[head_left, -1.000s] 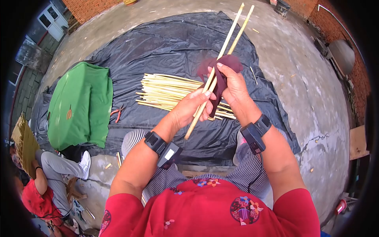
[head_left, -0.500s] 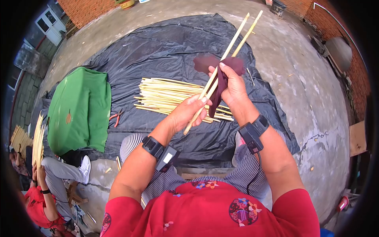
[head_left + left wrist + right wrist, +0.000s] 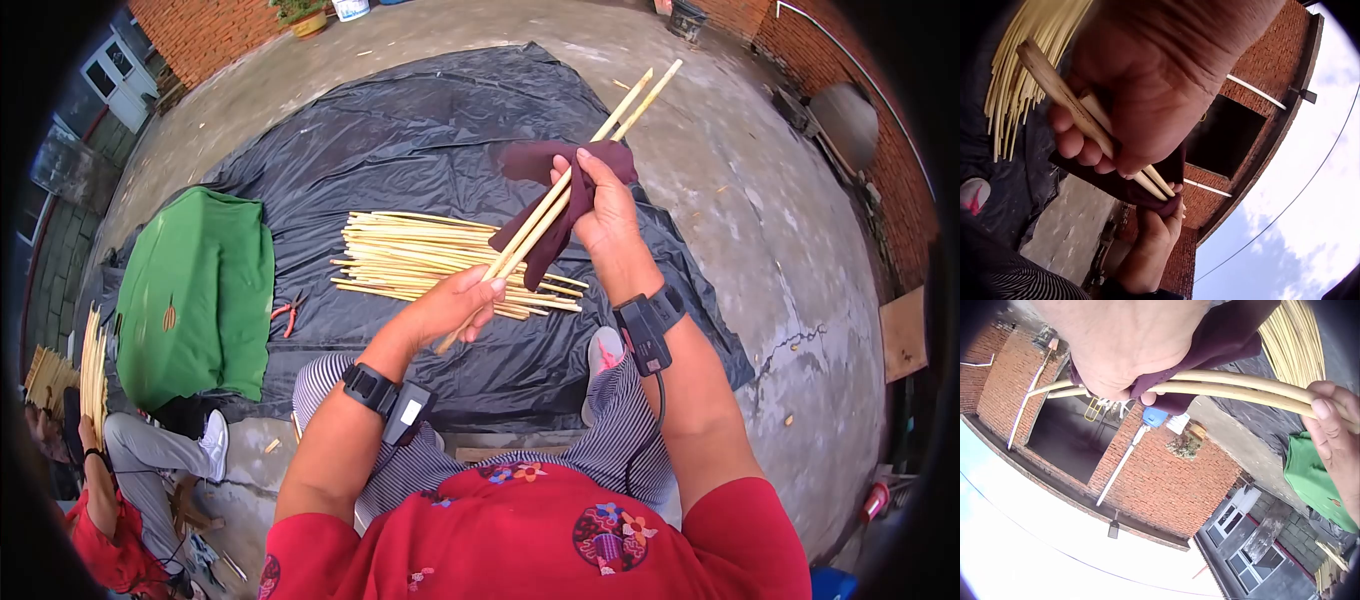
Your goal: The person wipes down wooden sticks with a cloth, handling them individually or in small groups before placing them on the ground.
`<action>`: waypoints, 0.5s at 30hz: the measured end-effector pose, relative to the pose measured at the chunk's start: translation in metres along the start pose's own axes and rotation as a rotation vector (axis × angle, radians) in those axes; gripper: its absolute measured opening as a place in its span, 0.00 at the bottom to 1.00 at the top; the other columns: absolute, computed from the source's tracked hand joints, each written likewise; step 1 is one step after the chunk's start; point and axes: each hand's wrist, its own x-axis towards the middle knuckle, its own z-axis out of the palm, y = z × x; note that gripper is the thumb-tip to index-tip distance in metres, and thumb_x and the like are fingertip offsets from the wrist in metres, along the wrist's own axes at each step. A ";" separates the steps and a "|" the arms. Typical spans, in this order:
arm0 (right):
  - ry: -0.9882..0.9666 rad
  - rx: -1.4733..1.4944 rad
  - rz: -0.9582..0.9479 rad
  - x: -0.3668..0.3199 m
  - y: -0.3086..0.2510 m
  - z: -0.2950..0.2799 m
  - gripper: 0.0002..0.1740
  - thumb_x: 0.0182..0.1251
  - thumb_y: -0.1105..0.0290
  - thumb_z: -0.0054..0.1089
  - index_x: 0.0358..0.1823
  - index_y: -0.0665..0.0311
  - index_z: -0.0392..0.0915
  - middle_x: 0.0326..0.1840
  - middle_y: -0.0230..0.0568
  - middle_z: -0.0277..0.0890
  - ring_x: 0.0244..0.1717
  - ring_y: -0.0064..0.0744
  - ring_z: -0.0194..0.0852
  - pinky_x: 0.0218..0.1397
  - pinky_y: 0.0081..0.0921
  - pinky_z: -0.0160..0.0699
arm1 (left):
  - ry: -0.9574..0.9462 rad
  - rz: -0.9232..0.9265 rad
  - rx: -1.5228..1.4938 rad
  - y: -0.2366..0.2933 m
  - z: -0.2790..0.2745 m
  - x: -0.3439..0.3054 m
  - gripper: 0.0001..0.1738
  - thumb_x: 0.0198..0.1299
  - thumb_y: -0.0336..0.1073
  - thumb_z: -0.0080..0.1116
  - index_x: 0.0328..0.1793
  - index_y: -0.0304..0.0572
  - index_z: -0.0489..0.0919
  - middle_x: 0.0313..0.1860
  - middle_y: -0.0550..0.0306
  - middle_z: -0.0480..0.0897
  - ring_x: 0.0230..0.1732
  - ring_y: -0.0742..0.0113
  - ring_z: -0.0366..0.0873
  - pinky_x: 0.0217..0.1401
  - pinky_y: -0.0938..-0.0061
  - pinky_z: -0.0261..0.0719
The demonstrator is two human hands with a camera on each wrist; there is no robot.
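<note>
Two pale peeled sticks (image 3: 540, 222) slant up to the right in the head view, side by side. My left hand (image 3: 452, 308) grips them near their lower ends; the left wrist view shows its fingers (image 3: 1079, 140) curled round both sticks (image 3: 1063, 94). Higher up, my right hand (image 3: 606, 205) holds a dark maroon cloth (image 3: 560, 225) wrapped about the sticks, thumb on top. In the right wrist view the cloth (image 3: 1225, 337) hangs around the sticks (image 3: 1241, 389) under my right hand (image 3: 1122, 344).
A pile of similar sticks (image 3: 430, 255) lies on a black sheet (image 3: 400, 110) beyond my hands. Left of it are red-handled pliers (image 3: 289, 316) and a green cloth (image 3: 195, 300) draped over something. At far left another person (image 3: 110, 510) sits holding a bundle of sticks (image 3: 93, 375).
The sticks have shifted down and tilted further over. My left hand has moved down and left, and my right hand with the cloth slightly right, widening the space between the hands.
</note>
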 end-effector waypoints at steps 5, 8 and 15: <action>0.066 0.127 -0.076 0.015 -0.032 -0.010 0.08 0.60 0.78 0.61 0.39 0.67 0.73 0.36 0.44 0.78 0.38 0.42 0.82 0.44 0.40 0.84 | 0.221 0.082 0.469 -0.002 -0.007 -0.003 0.14 0.71 0.45 0.45 0.41 0.42 0.70 0.19 0.60 0.70 0.19 0.69 0.71 0.24 0.75 0.71; 0.041 0.163 -0.096 0.015 -0.037 -0.015 0.08 0.61 0.77 0.61 0.41 0.66 0.73 0.39 0.44 0.77 0.41 0.42 0.81 0.49 0.41 0.82 | 0.385 0.205 0.750 -0.014 -0.017 0.002 0.14 0.69 0.45 0.46 0.45 0.43 0.70 0.26 0.46 0.79 0.29 0.47 0.78 0.33 0.57 0.74; -0.009 0.120 -0.047 -0.004 -0.011 -0.008 0.10 0.62 0.76 0.61 0.43 0.68 0.72 0.41 0.47 0.77 0.45 0.42 0.80 0.58 0.41 0.78 | 0.654 0.526 0.917 -0.016 -0.005 0.012 0.16 0.61 0.33 0.53 0.54 0.44 0.68 0.41 0.45 0.80 0.41 0.43 0.79 0.38 0.55 0.76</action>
